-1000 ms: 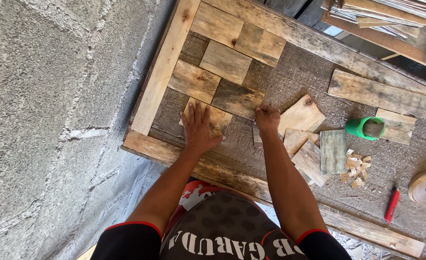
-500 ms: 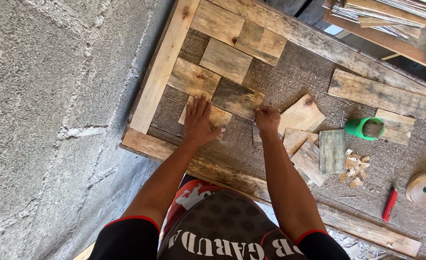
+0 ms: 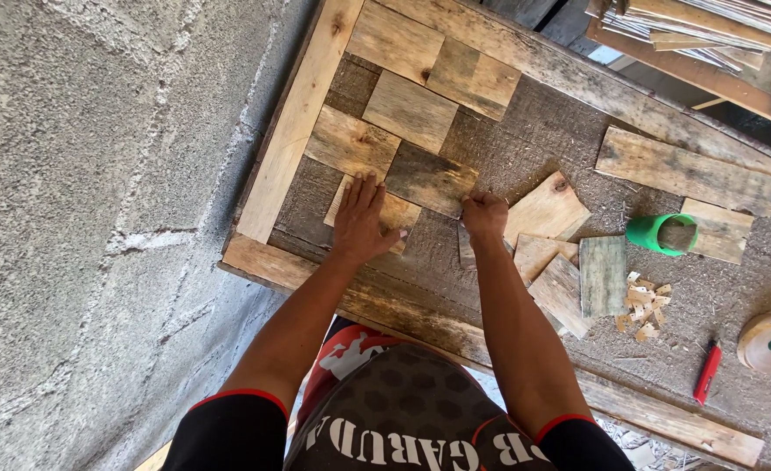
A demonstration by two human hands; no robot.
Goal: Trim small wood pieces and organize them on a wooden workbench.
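My left hand lies flat, fingers spread, on a pale wooden piece inside a wooden frame. That piece sits just below a darker wooden piece, part of a pattern of several rectangular pieces laid on the board. My right hand is closed at the dark piece's lower right corner, fingers curled; whether it grips something small is hidden. Right beside that hand a light wooden offcut lies loose.
Loose offcuts, a long plank, a green cup-like container, small wood chips, a red cutter and a tape roll lie to the right. A rough concrete floor is on the left. Stacked slats are at top right.
My left hand has slid slightly up onto the pale piece. My right hand stays at the dark piece's corner. The view has shifted a little.
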